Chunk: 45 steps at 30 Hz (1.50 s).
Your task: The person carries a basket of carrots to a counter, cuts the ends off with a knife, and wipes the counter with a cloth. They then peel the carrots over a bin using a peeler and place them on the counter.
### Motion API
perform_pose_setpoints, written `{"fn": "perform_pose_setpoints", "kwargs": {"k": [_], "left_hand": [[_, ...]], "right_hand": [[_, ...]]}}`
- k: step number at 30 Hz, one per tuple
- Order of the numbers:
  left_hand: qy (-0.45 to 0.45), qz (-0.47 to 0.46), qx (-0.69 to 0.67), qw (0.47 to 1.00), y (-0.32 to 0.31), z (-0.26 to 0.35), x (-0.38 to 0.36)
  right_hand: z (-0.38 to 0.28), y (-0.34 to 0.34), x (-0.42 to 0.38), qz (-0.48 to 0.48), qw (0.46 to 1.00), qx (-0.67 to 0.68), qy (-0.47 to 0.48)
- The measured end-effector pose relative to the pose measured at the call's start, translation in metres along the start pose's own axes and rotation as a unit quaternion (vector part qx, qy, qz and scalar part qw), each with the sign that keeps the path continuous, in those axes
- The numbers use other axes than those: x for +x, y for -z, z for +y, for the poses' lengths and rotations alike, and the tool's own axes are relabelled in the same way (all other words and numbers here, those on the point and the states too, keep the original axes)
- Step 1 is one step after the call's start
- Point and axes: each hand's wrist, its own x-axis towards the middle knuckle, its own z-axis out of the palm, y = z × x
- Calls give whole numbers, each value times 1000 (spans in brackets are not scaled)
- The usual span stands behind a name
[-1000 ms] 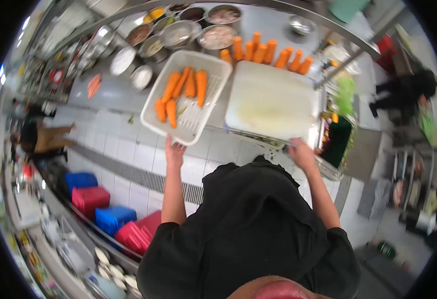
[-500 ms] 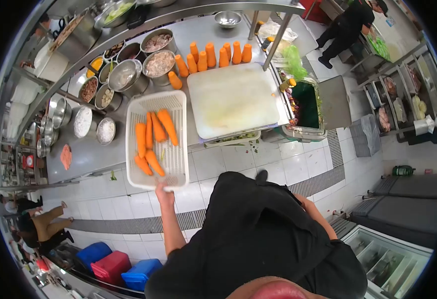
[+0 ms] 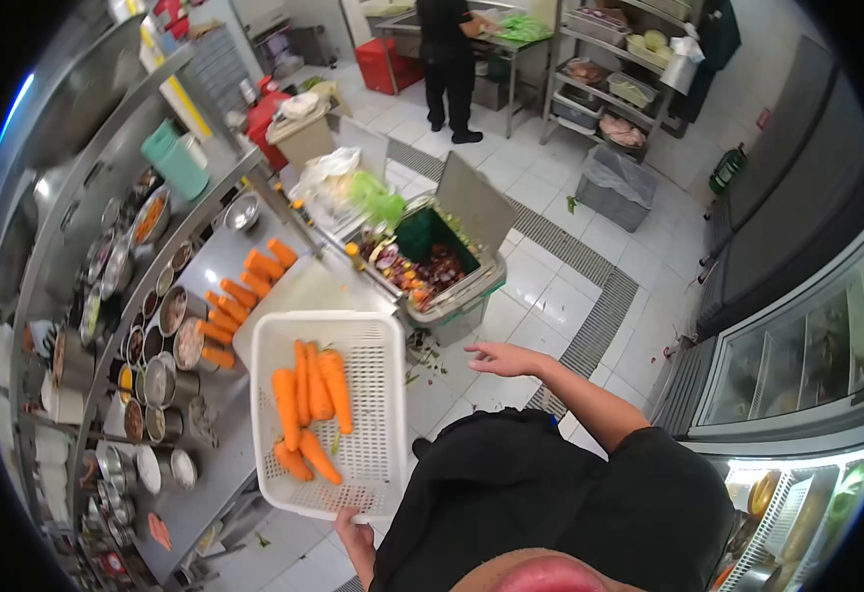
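A white perforated basket (image 3: 388, 395) holds several whole orange carrots (image 3: 320, 387). My left hand (image 3: 355, 538) grips the near rim of this basket, at the lower centre. Off to the right of the basket, my right hand (image 3: 496, 358) is stretched out over the floor with fingers apart and nothing in it. Behind the basket lies a white cutting board (image 3: 328, 286), partly covered by it. Several peeled carrots (image 3: 238, 291) stand in rows on the steel counter (image 3: 217, 409).
An open green-lined waste bin (image 3: 452, 261) with scraps stands beyond my right hand. Metal pots (image 3: 161, 380) crowd the counter at left, under a steel shelf. A person in black (image 3: 444, 59) works at a far table. Glass-doored fridges (image 3: 797, 345) line the right.
The view has turned to the right. The basket appears closer and now overlaps the cutting board, still with my left hand on it. My right hand has come out from my side, fingers apart.
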Motion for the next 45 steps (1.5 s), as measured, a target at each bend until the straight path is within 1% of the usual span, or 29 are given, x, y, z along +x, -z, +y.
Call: {"fn": "perform_pose_setpoints", "kwargs": {"k": [1, 2, 3, 4, 6, 7, 9, 11, 13, 14, 15, 16, 17, 18, 21, 23, 25, 26, 28, 29, 31, 32, 35, 37, 39, 40, 41, 43, 45], "left_hand": [[-2, -10, 5, 1000, -26, -6, -1], [-14, -49, 28, 998, -62, -9, -2], [-23, -87, 54, 994, -92, -13, -3], [-21, -95, 61, 993, -112, -20, 4], [23, -172, 150, 973, -142, -36, 31], [26, -180, 155, 971, -156, -47, 42], [78, -263, 203, 940, -193, -65, 64], [79, -287, 222, 928, -248, -79, 59], [146, -308, 245, 908, -286, -103, 71], [129, -327, 246, 903, -322, -111, 55], [136, -329, 248, 901, -344, -122, 59], [129, -364, 275, 881, -362, -133, 61], [122, -397, 302, 858, -375, -140, 65], [128, -398, 325, 848, -387, -153, 73], [133, -429, 360, 818, -439, -191, 103], [149, -457, 355, 802, -477, -218, 130], [121, -507, 386, 761, -521, -242, 154], [127, -513, 382, 758, -546, -256, 165], [105, -537, 380, 746, -609, -277, 174], [105, -544, 378, 742, -642, -285, 175], [142, -558, 397, 714, -697, -305, 197], [146, -560, 396, 713, -724, -314, 201], [142, -597, 396, 683, -805, -339, 204], [119, -632, 414, 644, -849, -357, 207], [139, -635, 411, 640, -886, -372, 206], [142, -633, 429, 629, -904, -379, 206], [144, -629, 447, 619, -920, -388, 208], [146, -621, 453, 622, -950, -413, 219], [146, -610, 464, 626, -969, -437, 233]], "right_hand": [[-5, 12, -5, 10, 1000, 2, 4], [-7, 23, -11, 22, 989, 143, 35], [-2, 34, -21, 33, 957, 282, 65], [15, 47, -29, 43, 955, 287, 67], [54, 77, -44, -18, 866, 488, 105], [69, 91, -63, -9, 864, 491, 107], [99, 124, -111, -1, 868, 486, 108], [122, 139, -157, 45, 868, 490, 69], [155, 144, -192, 73, 867, 489, 56], [174, 142, -207, 112, 851, 511, 49], [187, 142, -217, 152, 832, 532, 41], [188, 143, -227, 157, 828, 537, 35], [187, 141, -239, 184, 786, 589, 35], [187, 143, -248, 212, 741, 637, 36], [214, 159, -263, 243, 714, 656, 15], [242, 175, -266, 269, 707, 654, 23], [252, 201, -270, 305, 708, 637, -18], [255, 219, -271, 314, 706, 634, -21], [245, 260, -271, 381, 690, 608, -95], [252, 281, -270, 387, 688, 606, -98], [275, 308, -272, 371, 659, 647, -98], [282, 324, -274, 372, 659, 644, -111], [273, 365, -278, 399, 660, 623, -131], [284, 382, -278, 403, 651, 632, -118], [295, 398, -271, 448, 588, 660, -130], [297, 409, -268, 473, 574, 657, -121], [312, 418, -264, 470, 573, 660, -123], [350, 444, -261, 487, 575, 654, -71], [381, 482, -258, 467, 574, 669, -67]]}}
